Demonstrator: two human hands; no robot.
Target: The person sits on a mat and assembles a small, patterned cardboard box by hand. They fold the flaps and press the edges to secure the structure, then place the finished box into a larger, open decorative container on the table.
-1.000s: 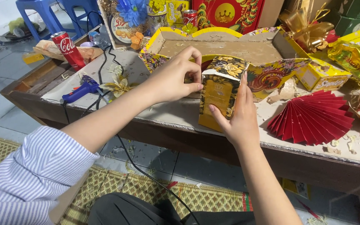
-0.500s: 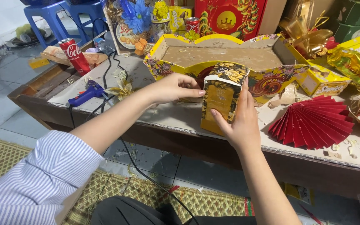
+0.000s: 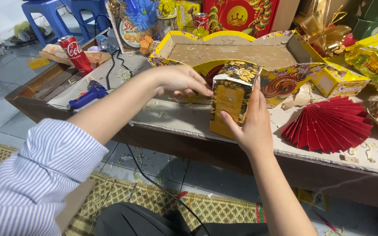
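Right hand covers the far side of the black-and-gold box; palm contact can't be seen. Box base hangs past the table edge, underside hidden. Left hand fingertips hide the table spot behind the box; touching the box or not, can't tell. Yellow tray front wall partly blocked by the box. Red paper fan covers the table under it. Gold packs cut off at right edge. Blue stools cut off at top.
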